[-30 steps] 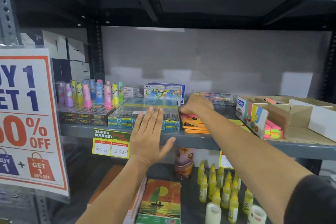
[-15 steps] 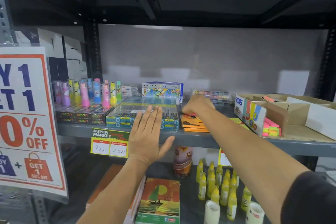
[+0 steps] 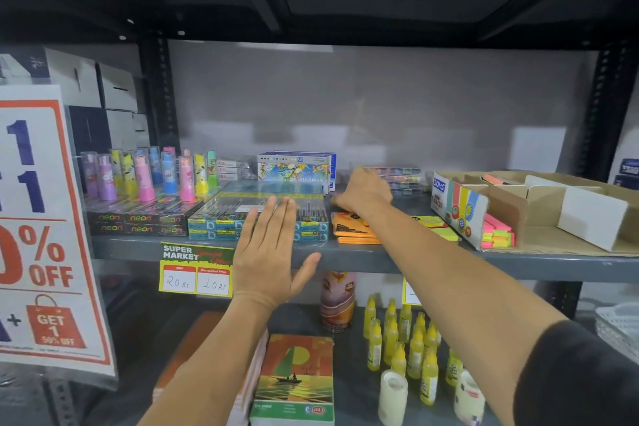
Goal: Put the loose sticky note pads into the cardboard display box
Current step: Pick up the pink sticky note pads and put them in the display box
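A stack of loose orange sticky note pads (image 3: 352, 232) lies on the grey shelf (image 3: 380, 258), with a yellow pad (image 3: 441, 228) to its right. My right hand (image 3: 363, 194) is curled fingers-down over the far end of the orange stack; a pink edge shows under the fingertips, and the grip itself is hidden. My left hand (image 3: 269, 252) hovers flat and open in front of the shelf edge, holding nothing. At the right, the cardboard display box (image 3: 456, 207) lies open, with pink and green pads (image 3: 498, 237) in its front compartment.
Blue pen packs (image 3: 221, 228) and neon packs (image 3: 138, 221) fill the shelf's left side, with an oil pastel box (image 3: 294, 169) behind. The lower shelf holds a notebook (image 3: 297, 377), glue bottles (image 3: 397, 339) and tape rolls. A sale poster (image 3: 41, 225) hangs at left.
Both hands stay almost where they were. My right hand has settled slightly lower on the far end of the orange pads.
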`<state>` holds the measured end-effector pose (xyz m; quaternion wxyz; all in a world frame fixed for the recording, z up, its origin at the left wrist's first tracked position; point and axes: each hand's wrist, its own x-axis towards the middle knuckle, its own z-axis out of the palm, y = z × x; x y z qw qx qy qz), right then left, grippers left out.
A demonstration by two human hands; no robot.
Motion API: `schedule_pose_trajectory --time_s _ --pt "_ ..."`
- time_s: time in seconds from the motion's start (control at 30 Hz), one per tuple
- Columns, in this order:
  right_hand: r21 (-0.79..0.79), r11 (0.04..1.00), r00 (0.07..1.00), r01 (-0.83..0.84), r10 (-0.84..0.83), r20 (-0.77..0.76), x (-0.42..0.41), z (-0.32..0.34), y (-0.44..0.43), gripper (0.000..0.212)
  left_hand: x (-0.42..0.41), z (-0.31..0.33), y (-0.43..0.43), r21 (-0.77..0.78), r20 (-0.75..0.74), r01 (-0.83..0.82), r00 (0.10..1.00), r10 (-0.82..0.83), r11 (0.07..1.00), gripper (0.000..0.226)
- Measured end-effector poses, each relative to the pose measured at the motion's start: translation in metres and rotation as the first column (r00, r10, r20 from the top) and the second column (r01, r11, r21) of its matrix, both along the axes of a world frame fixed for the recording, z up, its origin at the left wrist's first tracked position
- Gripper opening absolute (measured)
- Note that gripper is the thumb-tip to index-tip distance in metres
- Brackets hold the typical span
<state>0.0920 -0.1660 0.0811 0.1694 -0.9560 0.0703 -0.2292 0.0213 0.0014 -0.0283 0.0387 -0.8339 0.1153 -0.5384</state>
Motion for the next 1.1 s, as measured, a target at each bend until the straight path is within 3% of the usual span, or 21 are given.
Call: schedule_pose_trajectory --time_s 0.2,0.5,1.1 --pt "0.122 0.99 0.989 -0.064 0.047 0.139 -0.013 0.01 -0.008 0.054 0.0 0.0 -0.001 0.001 0.011 0.009 1.0 -0.009 1.0 0.078" --pt "0.073 0.989 0.947 -0.126 0.098 0.305 -0.048 0.015 -0.038 0.042 -0.002 0.001 -0.001 -0.001 0.016 0.013 1.0 -0.013 1.0 0.078" --pt "0.139 0.973 0.818 -0.185 0.074 0.57 -0.129 0.027 -0.115 0.032 -0.003 0.0 -0.001 -0.023 0.014 0.05 0.999 -0.05 0.998 0.078"
